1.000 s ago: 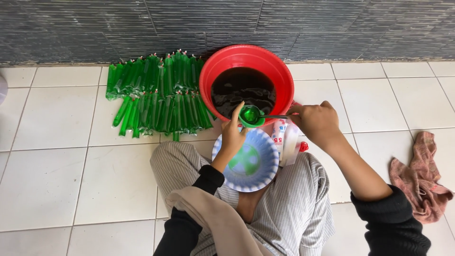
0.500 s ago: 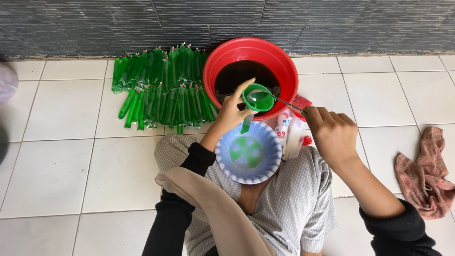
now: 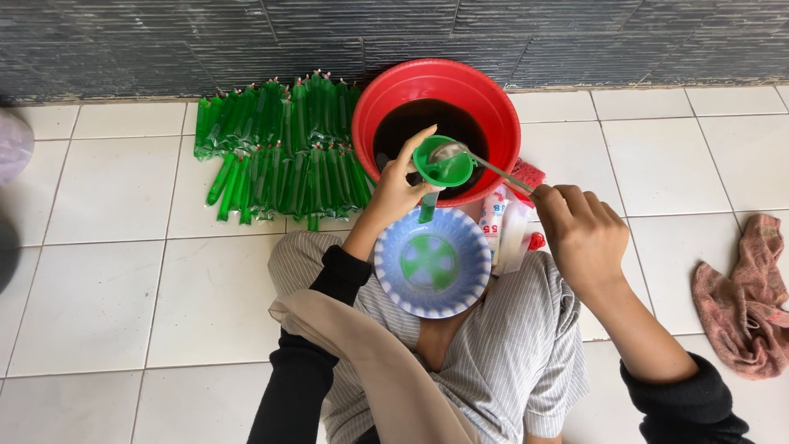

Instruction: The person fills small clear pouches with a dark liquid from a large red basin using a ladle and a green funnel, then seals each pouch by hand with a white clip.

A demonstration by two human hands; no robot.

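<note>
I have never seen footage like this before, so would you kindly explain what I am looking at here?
There is no machine: a camera worn on a person's head looks down at their own two bare hands as they sit on a white tiled floor. The left hand holds a green funnel, whose spout feeds a thin green tube, over a red basin of dark liquid. The right hand has a grip on a ladle tipped into the funnel. A blue-and-white bowl rests on the lap. Filled green tubes lie in rows to the left, and a pink cloth to the right.

Red basin [image 3: 493,90] (green funnel [image 3: 444,168]).
</note>
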